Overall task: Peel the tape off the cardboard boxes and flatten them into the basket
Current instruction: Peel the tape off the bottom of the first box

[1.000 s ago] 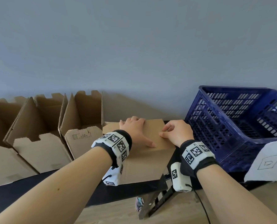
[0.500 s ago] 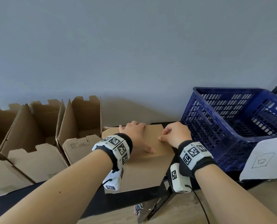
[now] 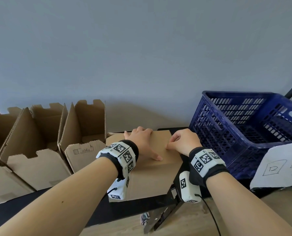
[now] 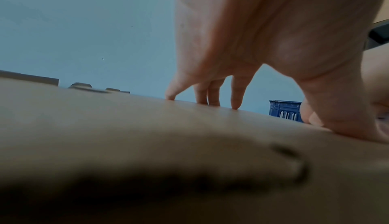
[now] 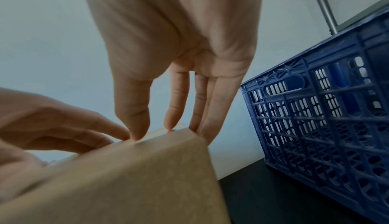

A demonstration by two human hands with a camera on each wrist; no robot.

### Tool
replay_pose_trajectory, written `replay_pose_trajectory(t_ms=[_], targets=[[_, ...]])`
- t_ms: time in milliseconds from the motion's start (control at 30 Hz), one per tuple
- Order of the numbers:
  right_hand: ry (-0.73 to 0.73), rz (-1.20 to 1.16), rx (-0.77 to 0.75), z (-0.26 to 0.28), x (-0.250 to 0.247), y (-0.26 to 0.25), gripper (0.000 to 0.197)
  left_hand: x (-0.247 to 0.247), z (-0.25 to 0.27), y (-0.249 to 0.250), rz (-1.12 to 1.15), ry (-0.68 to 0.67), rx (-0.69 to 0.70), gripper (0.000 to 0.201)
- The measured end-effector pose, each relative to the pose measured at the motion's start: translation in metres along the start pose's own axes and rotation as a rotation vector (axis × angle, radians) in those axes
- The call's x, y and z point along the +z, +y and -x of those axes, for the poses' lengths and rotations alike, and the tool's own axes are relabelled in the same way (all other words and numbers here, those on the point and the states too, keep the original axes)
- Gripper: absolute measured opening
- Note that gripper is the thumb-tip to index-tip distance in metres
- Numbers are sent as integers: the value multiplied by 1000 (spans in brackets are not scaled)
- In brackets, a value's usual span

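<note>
A closed brown cardboard box stands on the black table in front of me. My left hand lies on its top with straight fingers, and the fingertips press the cardboard. My right hand is at the top's right edge. There its thumb and forefinger touch a tan tape strip, and the other fingers reach down the box's far side. I cannot see a clear pinch on the tape. The blue slatted basket stands just right of the box.
Several open, empty cardboard boxes line the wall on the left. A white paper sheet with a drawn square hangs over the table's front right edge. The grey wall is close behind. Below the table edge is wooden floor.
Both hands stay on the box top at about the same spots. The head view has shifted a little, so the boxes and basket sit slightly differently in the picture.
</note>
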State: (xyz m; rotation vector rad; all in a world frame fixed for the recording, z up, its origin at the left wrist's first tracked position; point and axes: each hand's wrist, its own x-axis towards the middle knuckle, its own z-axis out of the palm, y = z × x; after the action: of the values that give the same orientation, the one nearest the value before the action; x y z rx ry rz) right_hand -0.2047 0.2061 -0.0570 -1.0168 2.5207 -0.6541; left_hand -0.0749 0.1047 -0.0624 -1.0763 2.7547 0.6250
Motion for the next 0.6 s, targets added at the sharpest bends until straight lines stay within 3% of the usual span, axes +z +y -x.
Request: replay_pose_trajectory(t_ms=[333, 467, 600], targets=[[30, 19, -40, 1, -3, 3, 1, 1, -2, 2, 8, -16, 15, 106], [1, 2, -117, 1, -1, 8, 19, -2, -3, 1, 14, -24, 15, 105], [-43, 74, -168, -2, -2, 7, 21, -3, -4, -1, 10, -29, 15, 105]])
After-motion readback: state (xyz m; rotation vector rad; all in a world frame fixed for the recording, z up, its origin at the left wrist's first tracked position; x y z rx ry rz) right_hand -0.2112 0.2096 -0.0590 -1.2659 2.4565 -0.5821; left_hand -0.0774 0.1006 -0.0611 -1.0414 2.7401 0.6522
